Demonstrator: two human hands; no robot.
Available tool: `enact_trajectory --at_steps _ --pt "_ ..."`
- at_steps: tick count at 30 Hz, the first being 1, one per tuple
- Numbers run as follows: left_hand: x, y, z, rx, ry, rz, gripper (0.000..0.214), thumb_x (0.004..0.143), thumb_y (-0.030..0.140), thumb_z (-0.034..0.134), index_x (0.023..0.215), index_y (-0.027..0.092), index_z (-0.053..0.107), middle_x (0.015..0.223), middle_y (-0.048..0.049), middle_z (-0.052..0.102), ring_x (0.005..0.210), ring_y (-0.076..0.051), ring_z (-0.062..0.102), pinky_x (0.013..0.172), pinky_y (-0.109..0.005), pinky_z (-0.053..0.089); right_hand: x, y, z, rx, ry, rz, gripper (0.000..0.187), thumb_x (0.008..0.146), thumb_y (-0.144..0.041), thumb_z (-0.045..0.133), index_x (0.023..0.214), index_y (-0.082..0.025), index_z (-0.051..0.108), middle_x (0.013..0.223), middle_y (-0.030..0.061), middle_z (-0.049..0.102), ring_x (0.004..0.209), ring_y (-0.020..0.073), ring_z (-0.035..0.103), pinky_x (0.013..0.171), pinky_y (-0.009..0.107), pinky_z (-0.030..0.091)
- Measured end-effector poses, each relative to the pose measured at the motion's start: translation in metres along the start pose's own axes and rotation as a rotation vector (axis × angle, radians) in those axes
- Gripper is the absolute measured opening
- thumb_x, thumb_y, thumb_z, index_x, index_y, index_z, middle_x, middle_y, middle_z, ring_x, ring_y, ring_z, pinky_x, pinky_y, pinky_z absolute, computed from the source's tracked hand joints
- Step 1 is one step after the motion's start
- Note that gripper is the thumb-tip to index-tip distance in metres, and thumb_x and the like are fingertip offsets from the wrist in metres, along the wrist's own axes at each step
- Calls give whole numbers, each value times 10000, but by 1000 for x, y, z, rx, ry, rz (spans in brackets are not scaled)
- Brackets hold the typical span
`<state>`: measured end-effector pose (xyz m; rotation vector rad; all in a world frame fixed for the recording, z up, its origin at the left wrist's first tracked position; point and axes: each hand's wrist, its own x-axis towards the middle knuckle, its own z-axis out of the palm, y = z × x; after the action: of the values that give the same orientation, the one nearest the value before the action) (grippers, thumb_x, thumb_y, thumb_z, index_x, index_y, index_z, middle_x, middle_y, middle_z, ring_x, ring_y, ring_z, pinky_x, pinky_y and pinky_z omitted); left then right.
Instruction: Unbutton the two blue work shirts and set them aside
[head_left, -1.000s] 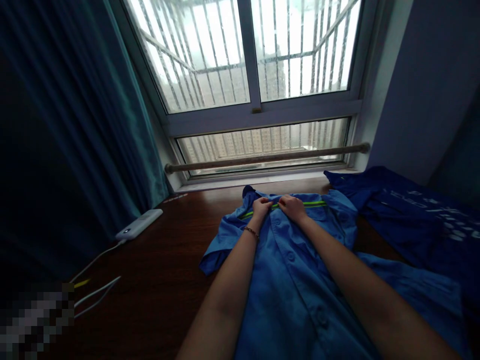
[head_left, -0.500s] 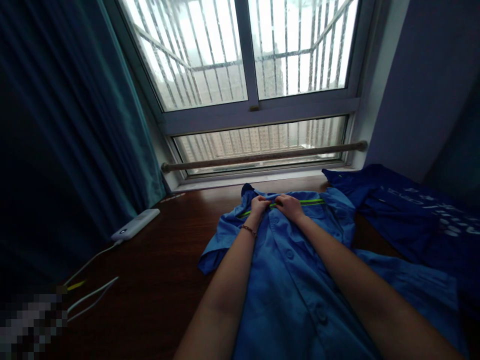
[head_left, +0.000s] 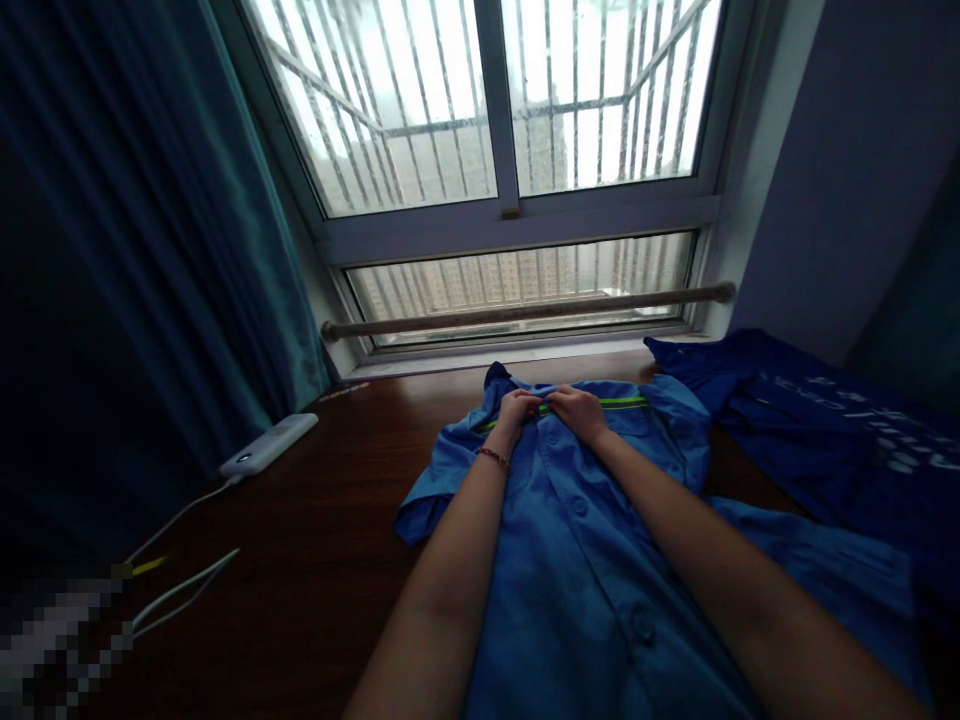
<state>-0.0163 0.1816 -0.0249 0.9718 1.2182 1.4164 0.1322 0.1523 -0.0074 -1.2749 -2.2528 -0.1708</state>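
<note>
A light-blue button-up work shirt with a yellow-green stripe across its chest lies front side up, its collar toward the window. At the upper front opening, level with the stripe, my left hand pinches the cloth. Close beside it on the right, my right hand is also closed on the shirt's front edge. Whatever small part lies between the fingertips is hidden. Below the hands, several buttons run down the front placket. A beaded bracelet circles my left wrist.
The shirt lies on a dark wooden surface. Dark-blue clothing with white print is to the right. At left, a white power bank with a cable sits near the curtain. A rail crosses the window.
Both hands stay at the shirt's upper front, with only a slight shift of the fingers and left wrist. The shirt lies almost as before.
</note>
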Motion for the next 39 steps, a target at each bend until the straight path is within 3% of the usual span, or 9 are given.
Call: enact_trajectory --at_steps 7,20,32,39 --pt "-1 3 -3 -21 -62 -5 238 465 100 682 588 136 481 441 54 452 379 -48 431 394 -176 306 0 -2 -1 9 25 -41 286 878 -331 354 964 -287 624 969 -3 613 851 135 548 692 215 365" --pt "-3 -3 -3 -48 -113 113 263 452 111 700 612 136 493 488 60 477 408 -44 437 421 -172 318 5 -7 -2 12 21 -23 256 867 -298 389 884 -222 633 920 31 609 874 146 530 723 213 368" --pt "-1 -4 -4 -88 -118 100 273 446 150 733 615 127 520 462 52 485 399 -52 440 421 -181 306 17 -2 0 186 -47 243 250 812 -381 472 892 -247 668 908 11 662 850 153 583 718 217 397" --pt "-2 -5 -4 -98 -122 87 277 443 157 741 625 120 535 458 46 497 403 -54 442 432 -187 319 21 3 1 237 -111 313 254 775 -398 516 878 -238 685 880 28 678 833 163 600 694 215 403"
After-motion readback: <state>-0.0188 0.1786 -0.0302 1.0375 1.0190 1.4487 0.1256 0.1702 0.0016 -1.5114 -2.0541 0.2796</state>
